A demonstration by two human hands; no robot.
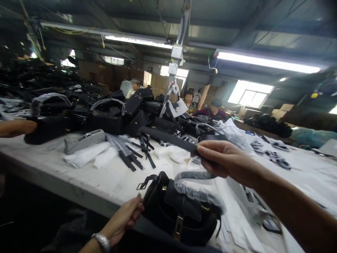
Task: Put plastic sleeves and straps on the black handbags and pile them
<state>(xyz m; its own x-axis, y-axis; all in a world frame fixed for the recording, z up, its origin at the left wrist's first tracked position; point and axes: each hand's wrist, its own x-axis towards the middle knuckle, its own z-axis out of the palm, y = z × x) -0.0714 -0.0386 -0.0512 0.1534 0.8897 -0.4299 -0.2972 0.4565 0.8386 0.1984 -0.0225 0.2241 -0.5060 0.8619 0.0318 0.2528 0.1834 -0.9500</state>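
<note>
My right hand is closed on one end of a long black strap, which it holds up over the white table; the strap runs away to the left. Below it a black handbag lies at the table's near edge, its handle wrapped in clear bubble plastic. My left hand, with a metal watch on the wrist, rests against the bag's left side with fingers curled on it. A strap end with a buckle sticks out from the bag's top left.
A heap of black handbags covers the far left of the table. Loose black straps and white paper lie in the middle. Another person's arm reaches in from the left edge. Other people sit at the back. Stacked cartons stand behind them.
</note>
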